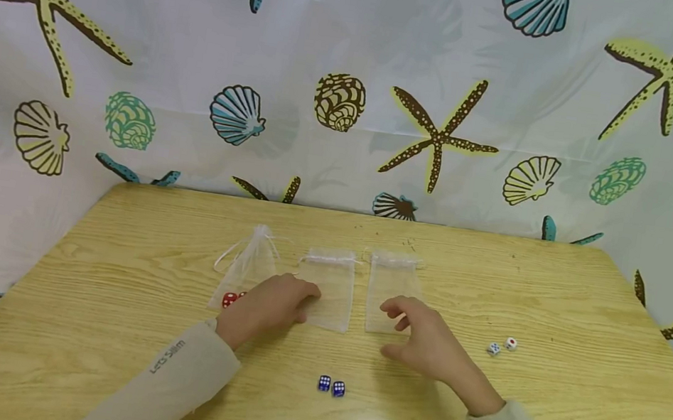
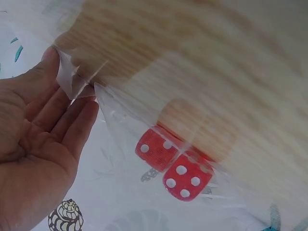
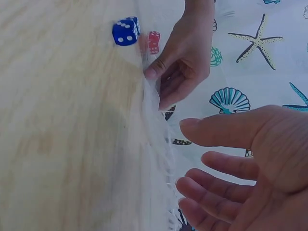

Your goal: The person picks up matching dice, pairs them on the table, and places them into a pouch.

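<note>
Head view: my left grip (image 1: 274,305) looks pinched on the middle pouch (image 1: 328,302), on the desk (image 1: 107,278). Left wrist view: sheer film between thumb and fingers; I'd tug gently. Right wrist view: my right grip (image 3: 264,156), wide, holds nothing.

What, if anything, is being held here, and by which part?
The left hand appears to pinch the middle mesh bag by its left edge, toward the near end; the right hand holds nothing.
</note>
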Motion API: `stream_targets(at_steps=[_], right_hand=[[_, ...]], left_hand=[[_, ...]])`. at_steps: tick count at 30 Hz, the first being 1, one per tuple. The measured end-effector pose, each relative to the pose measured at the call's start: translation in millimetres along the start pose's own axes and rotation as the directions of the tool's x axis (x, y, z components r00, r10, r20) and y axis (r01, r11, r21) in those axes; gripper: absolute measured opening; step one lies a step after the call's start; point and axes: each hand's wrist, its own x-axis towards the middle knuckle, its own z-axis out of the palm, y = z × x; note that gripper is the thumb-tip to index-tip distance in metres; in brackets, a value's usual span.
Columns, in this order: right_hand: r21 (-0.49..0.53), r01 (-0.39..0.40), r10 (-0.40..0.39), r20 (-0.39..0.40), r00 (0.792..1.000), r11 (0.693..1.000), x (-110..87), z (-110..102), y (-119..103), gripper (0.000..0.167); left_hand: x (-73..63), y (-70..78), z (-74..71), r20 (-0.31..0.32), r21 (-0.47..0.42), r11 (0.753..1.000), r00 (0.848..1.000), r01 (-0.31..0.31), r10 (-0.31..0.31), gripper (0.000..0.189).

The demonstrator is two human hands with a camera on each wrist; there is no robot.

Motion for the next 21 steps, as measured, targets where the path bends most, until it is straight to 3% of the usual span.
stream_targets(at_steps=[6,10,14,21], right_hand=[[-0.022,-0.018,0.017,-0.045,0.999,1.0,2.8,-5.7,1.1,0.058],[-0.05,-0.015,0.012,-0.067,0.998,0.999,5.4,-10.5,-0.5,0.063],[-0.062,-0.014,0.008,-0.081,0.997,0.998,8.8,-13.7,-3.5,0.067],[-0.056,-0.001,-0.004,-0.093,0.996,0.998,13.9,-15.7,-8.1,0.072]], left_hand=[[1.0,0.8,1.1,-0.018,0.026,0.999,1.0,0.027,-0.026,0.025],[1.1,4.2,1.9,-0.048,0.066,0.998,0.999,0.02,-0.016,0.014],[-0.5,8.5,2.6,-0.074,0.127,0.992,0.997,-0.003,0.012,0.02],[-6.1,16.4,0.1,-0.102,0.163,0.986,0.995,0.019,-0.002,0.023]])
